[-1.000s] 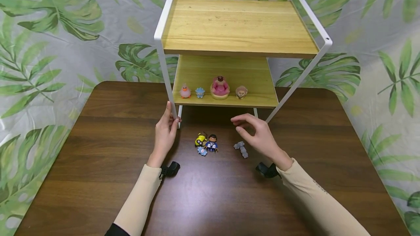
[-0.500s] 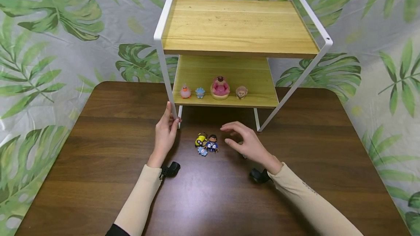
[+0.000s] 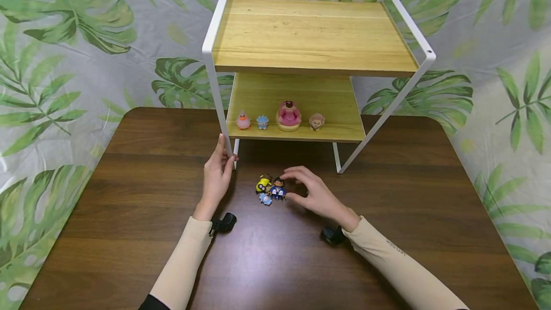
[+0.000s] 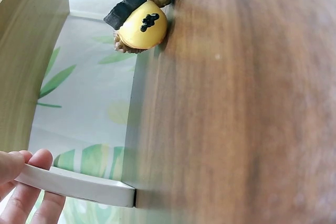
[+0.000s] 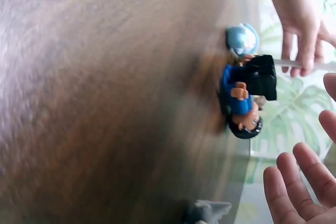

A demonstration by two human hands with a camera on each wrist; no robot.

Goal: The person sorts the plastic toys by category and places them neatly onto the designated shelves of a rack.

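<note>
From my end I see the right hand (image 3: 316,196) low over the worktop (image 3: 142,181), thumb and fingers well parted and nothing held between them. Just to their left is the blue-jacketed figure (image 3: 277,189), face up with its head to the far side; I cannot tell whether a fingertip touches it. The yellow figure (image 3: 262,185) crowds it on the left, and the light-blue figure (image 3: 265,199) lies on its near left. If those fingers reach too far across before closing, I'd expect them to nudge the neighbours or hook two at once. A pinch off-centre on that rounded head could spin the figure away.

The grey figure (image 5: 207,212) lies close to the right hand, so a careless sweep of the palm could knock it. My left hand (image 3: 217,173) grips the white frame (image 3: 217,90) at its left front leg. A tug there might rock the lower shelf (image 3: 297,90) and tip the pink bear figure (image 3: 289,116), which sits near the front edge.
</note>
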